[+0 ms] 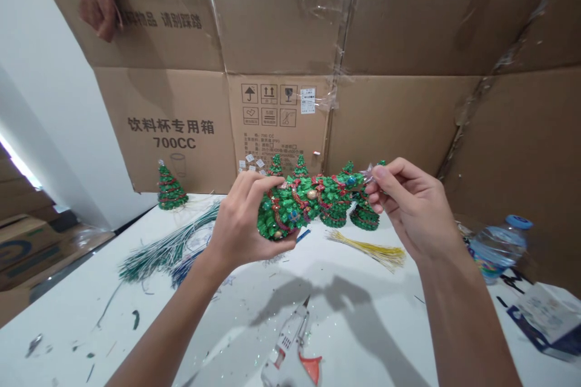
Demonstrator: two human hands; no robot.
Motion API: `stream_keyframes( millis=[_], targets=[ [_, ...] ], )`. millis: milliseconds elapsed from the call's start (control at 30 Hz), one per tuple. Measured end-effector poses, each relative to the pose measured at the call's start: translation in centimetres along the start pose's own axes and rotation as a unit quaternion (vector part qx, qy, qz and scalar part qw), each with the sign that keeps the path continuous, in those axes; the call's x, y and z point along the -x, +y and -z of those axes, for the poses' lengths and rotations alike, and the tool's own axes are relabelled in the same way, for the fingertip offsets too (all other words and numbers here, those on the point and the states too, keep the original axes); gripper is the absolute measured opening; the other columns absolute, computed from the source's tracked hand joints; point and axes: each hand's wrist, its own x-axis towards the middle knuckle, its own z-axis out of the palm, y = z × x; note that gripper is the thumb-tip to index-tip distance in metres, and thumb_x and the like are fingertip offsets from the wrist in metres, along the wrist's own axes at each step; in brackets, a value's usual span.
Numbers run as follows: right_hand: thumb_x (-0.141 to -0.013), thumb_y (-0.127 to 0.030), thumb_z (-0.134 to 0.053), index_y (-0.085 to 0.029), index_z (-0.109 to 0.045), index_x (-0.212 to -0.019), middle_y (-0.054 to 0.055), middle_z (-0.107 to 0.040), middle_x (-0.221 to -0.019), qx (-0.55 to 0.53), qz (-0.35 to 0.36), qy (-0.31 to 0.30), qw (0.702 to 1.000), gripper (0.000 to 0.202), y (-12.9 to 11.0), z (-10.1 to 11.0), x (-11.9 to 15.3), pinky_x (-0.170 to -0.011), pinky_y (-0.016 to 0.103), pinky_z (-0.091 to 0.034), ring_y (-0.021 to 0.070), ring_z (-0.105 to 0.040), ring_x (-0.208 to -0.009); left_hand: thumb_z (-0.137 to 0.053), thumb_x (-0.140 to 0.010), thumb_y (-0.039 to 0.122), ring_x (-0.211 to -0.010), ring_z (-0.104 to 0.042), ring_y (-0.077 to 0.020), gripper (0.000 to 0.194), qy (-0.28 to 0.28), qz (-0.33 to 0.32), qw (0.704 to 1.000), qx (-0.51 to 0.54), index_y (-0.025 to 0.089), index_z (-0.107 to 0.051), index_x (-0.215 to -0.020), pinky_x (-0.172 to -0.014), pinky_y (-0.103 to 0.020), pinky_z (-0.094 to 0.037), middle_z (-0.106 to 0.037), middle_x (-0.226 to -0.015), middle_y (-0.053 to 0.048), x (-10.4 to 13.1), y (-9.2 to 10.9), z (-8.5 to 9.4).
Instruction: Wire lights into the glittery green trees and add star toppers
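Note:
My left hand (247, 217) is wrapped round the wide base of a small decorated Christmas tree (295, 205), which lies tilted on its side above the table. Red garlands and coloured balls cover its green branches. At the tip, my right hand (408, 202) pinches a shiny pale star (368, 173) that touches the treetop; whether it is fixed there I cannot tell. Below the hands a white glue gun (288, 335) with a red trigger rests on the table, nozzle pointing away. More small green trees (364, 211) stand behind the held one, partly hidden by it.
Tall cardboard panels (390, 115) wall off the back. A finished-looking tree (170, 186) stands at the left. Bundles of green wire (167, 248) and yellow wire (370, 247) lie on the white table (227, 338). At right are a water bottle (497, 248) and a box (547, 317). Another person's hand (100, 9) grips the cardboard.

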Motion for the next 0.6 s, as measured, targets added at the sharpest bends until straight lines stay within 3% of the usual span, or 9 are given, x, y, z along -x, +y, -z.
stream_keyframes(
  millis=[600],
  targets=[
    [-0.075, -0.052, -0.105, -0.025, -0.076, -0.074, -0.002, -0.074, -0.067, -0.001, 0.023, -0.003, 1.0, 0.041, -0.2, 0.01, -0.16, -0.044, 0.017, -0.054, 0.0098, -0.064, -0.054, -0.092, -0.069, 0.034, -0.103, -0.067, -0.0322, 0.081, -0.011, 0.023, 0.999, 0.042, 0.024, -0.054, -0.141, -0.086, -0.047, -0.06, -0.067, -0.116, -0.012, -0.03, -0.02, -0.04]
  ],
)
